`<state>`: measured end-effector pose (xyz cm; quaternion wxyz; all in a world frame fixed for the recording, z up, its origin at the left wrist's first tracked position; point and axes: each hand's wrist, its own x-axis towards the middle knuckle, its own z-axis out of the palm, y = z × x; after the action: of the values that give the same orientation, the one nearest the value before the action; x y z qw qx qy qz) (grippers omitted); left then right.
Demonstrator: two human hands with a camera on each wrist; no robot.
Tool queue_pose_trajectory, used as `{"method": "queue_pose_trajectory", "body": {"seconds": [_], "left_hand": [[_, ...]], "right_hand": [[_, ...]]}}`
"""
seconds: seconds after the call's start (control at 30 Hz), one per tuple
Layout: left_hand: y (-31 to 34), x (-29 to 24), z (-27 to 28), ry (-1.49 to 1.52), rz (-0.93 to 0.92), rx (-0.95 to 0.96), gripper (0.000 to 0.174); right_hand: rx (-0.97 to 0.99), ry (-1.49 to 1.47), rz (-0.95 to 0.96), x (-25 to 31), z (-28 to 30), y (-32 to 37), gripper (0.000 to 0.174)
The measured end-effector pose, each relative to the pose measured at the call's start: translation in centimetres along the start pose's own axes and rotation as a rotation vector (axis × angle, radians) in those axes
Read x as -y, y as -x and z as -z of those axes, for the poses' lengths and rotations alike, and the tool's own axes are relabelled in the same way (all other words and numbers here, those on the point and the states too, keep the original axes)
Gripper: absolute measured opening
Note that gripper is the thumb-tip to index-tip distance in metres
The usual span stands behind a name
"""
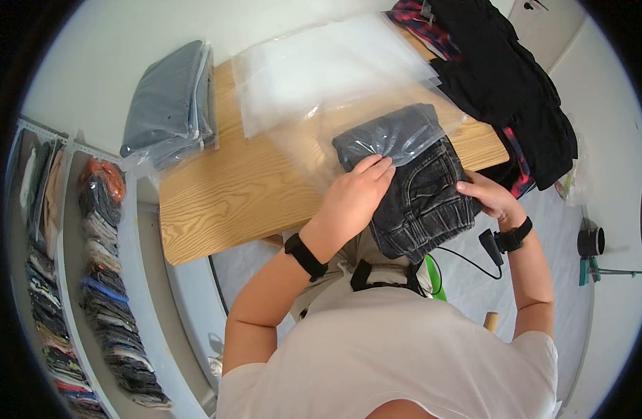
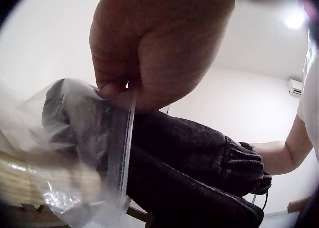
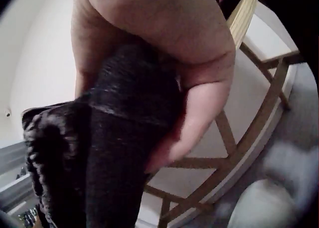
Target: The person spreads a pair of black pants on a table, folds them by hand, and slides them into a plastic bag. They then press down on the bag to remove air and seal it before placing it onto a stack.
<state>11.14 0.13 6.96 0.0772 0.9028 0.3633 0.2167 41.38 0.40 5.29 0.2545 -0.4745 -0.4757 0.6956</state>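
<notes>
Folded dark grey jeans with an elastic-looking waistband are partly inside a clear plastic zip bag at the table's front edge. My left hand pinches the bag's mouth. In the left wrist view, the zip strip runs down from those fingers across the jeans. On the other side, my right hand grips the folded jeans by their side, thumb on top. The right wrist view shows its fingers and thumb wrapped around the thick dark fold. The waistband end sticks out of the bag towards me.
A stack of flat plastic bags lies at the back of the wooden table. Bagged grey clothes stand at its left end, dark garments heap at its right. Shelves of folded clothes line the left.
</notes>
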Motion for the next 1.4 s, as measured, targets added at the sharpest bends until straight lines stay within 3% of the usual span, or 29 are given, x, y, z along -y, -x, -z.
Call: {"method": "queue_pose_trajectory", "body": {"seconds": [0.07, 0.13, 0.27, 0.37, 0.47, 0.6, 0.67, 0.8, 0.87, 1.07, 1.3, 1.37, 1.4], "left_hand": [[0.0, 0.1, -0.1, 0.016, 0.011, -0.007, 0.048], [0.1, 0.2, -0.1, 0.049, 0.003, 0.015, 0.045], [1.4, 0.2, 0.8, 0.106, 0.045, -0.129, 0.047], [5.0, 0.4, -0.1, 0.007, 0.505, -0.196, 0.064], [7.7, 0.4, -2.4, -0.062, 0.626, -0.292, 0.062], [8.3, -0.5, -3.9, -0.066, 0.611, -0.365, 0.055], [8.1, -0.6, -3.9, -0.058, 0.615, -0.361, 0.038], [8.2, 0.8, -3.7, -0.06, 0.506, -0.402, 0.023], [7.8, 0.6, -2.7, 0.126, 0.48, -0.577, 0.018], [6.4, -1.1, -1.3, 0.091, 0.312, -0.602, 0.019], [6.5, -1.7, -1.6, 0.21, 0.392, -0.494, 0.019], [5.9, -2.2, -0.8, 0.099, 0.191, -0.578, 0.021], [5.9, -2.5, -1.0, 0.102, 0.193, -0.578, 0.021]], "right_hand": [[0.063, -0.048, -0.055, 0.4, -0.5, -0.5, 0.068], [0.089, -0.185, -0.117, 0.6, -1.4, -0.6, 0.047], [-0.102, -0.272, -0.103, -0.8, -2.7, -0.5, 0.04], [-0.115, -0.301, -0.082, -1.8, -3.4, -0.3, 0.037], [-0.149, -0.32, -0.054, -1.6, -4.0, -0.1, 0.034], [-0.239, -0.383, -0.005, -1.7, -4.9, -1.7, 0.03], [-0.226, -0.354, 0.001, -1.4, -5.1, -2.2, 0.032], [-0.272, -0.44, 0.051, -1.0, -6.0, -2.4, 0.028], [-0.294, -0.538, 0.106, -1.1, -5.9, -2.4, 0.028], [-0.37, -0.593, 0.164, -1.3, -7.4, -3.8, 0.021], [-0.418, -0.838, 0.334, -1.4, -8.4, -6.8, 0.016], [-0.49, -0.855, 0.372, -1.9, -9.9, -7.8, 0.02], [-0.563, -0.87, 0.412, -2.1, -10.7, -8.0, 0.025]]}}
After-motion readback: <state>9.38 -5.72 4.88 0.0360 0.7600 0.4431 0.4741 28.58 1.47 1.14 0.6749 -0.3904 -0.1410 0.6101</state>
